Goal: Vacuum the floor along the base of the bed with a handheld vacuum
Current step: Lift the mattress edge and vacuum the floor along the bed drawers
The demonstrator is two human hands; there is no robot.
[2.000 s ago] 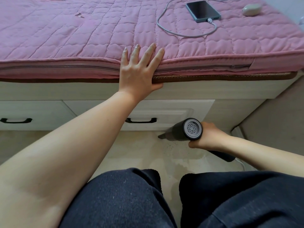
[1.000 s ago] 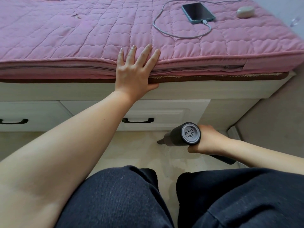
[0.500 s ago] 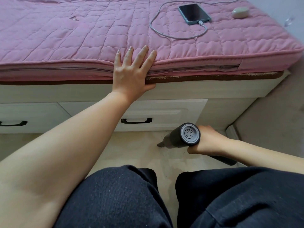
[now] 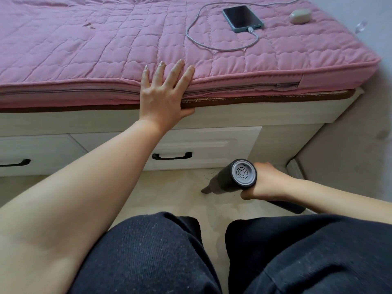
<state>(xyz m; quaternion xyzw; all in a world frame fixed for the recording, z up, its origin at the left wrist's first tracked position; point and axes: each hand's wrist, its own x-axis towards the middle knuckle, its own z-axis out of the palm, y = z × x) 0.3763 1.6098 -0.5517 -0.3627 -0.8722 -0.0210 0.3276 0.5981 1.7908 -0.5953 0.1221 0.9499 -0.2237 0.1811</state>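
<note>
home bedroom | quilted bed (image 4: 106, 49) | drawers (image 4: 203, 149) | charging phone (image 4: 242, 18)

I am sliding the handheld vacuum (image 4: 230, 179) a little to the right along the floor (image 4: 169, 192) by the bed base (image 4: 275, 143), my right hand (image 4: 266, 181) carrying it nearer the corner, nozzle still angled down to the left. My view is drifting right too, so the phone (image 4: 242, 18) and the pink mattress (image 4: 106, 49) are shifting leftward in my sight.

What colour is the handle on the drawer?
Black, on the drawer handle; the head view, the only one, shows it.
</note>
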